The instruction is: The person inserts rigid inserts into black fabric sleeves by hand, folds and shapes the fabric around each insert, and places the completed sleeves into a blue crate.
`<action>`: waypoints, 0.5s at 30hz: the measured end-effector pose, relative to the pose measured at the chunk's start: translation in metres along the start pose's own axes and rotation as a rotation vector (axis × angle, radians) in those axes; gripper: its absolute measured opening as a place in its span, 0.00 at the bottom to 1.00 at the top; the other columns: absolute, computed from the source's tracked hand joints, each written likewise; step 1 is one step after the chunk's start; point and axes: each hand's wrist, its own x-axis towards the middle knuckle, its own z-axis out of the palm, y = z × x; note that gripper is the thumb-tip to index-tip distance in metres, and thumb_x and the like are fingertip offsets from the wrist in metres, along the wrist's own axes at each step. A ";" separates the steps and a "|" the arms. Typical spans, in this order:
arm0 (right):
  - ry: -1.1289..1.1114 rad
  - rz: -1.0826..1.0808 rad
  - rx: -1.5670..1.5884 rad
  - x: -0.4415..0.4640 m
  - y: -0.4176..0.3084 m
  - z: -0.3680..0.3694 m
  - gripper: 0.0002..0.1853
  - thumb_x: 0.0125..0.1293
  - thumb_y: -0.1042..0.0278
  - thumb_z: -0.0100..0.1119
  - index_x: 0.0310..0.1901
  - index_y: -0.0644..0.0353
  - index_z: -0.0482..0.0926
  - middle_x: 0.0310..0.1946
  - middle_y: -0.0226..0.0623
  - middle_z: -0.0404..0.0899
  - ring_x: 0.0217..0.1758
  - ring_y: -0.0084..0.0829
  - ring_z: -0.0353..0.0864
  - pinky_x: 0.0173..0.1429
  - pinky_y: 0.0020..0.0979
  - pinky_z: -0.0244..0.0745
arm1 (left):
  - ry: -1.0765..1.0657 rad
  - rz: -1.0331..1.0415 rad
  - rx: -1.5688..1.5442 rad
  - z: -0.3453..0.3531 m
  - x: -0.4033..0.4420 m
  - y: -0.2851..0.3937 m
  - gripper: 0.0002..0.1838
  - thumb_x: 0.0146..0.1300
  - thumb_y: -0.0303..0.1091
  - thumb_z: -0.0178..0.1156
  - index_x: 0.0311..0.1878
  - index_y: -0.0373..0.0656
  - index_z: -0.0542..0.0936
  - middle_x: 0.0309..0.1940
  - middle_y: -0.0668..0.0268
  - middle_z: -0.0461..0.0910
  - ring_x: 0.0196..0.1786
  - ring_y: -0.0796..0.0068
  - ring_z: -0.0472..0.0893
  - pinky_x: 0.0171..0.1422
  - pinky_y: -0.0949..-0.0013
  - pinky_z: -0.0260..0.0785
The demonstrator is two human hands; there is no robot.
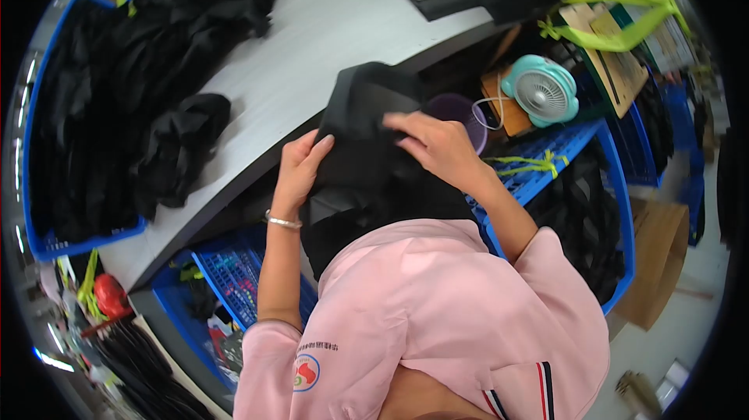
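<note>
A piece of black fabric [360, 151], partly sheer at its upper end, hangs between my lap and the table's edge. My left hand [303, 166], with a bracelet on its wrist, pinches the fabric's left edge, thumb on top. Over the right side of the cloth hovers my right hand [441, 147]. Its index finger stretches out and its thumb is apart from it, with nothing visible between them. The fingertips are slightly blurred, so whether they touch the cloth is unclear.
A grey-white table [312, 30] curves ahead, bearing a blue crate [48, 247] heaped with black cloth [117, 108]. To the right are a turquoise fan [540, 91], a purple bin [477, 139] and a blue basket [624, 244] of black material. Another blue basket [226, 268] sits below left.
</note>
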 end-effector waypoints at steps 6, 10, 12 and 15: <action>-0.184 0.174 0.774 -0.032 0.008 -0.061 0.07 0.64 0.68 0.66 0.34 0.63 0.85 0.26 0.28 0.83 0.23 0.14 0.77 0.25 0.17 0.68 | -0.035 0.003 0.316 -0.033 -0.011 -0.007 0.09 0.65 0.28 0.62 0.46 0.38 0.85 0.35 0.74 0.81 0.37 0.85 0.74 0.42 0.79 0.66; 0.275 0.182 0.877 -0.062 0.044 -0.097 0.08 0.67 0.66 0.64 0.40 0.62 0.85 0.27 0.27 0.82 0.23 0.11 0.73 0.26 0.15 0.66 | 0.157 0.058 -0.060 -0.068 0.004 -0.035 0.13 0.67 0.31 0.64 0.51 0.36 0.82 0.46 0.65 0.84 0.47 0.77 0.81 0.54 0.72 0.73; 0.277 0.262 0.684 -0.081 0.038 -0.095 0.08 0.66 0.66 0.64 0.41 0.62 0.85 0.29 0.28 0.82 0.27 0.12 0.76 0.28 0.17 0.69 | 0.271 0.052 -0.211 -0.046 0.009 -0.016 0.17 0.70 0.37 0.63 0.54 0.34 0.79 0.51 0.58 0.83 0.51 0.69 0.83 0.62 0.65 0.75; 0.013 0.271 0.413 -0.107 0.054 -0.050 0.23 0.58 0.57 0.72 0.50 0.65 0.82 0.36 0.36 0.86 0.38 0.26 0.84 0.43 0.28 0.79 | 0.321 0.091 -0.441 0.002 0.020 -0.008 0.16 0.70 0.37 0.63 0.53 0.34 0.79 0.51 0.58 0.83 0.51 0.69 0.83 0.60 0.65 0.75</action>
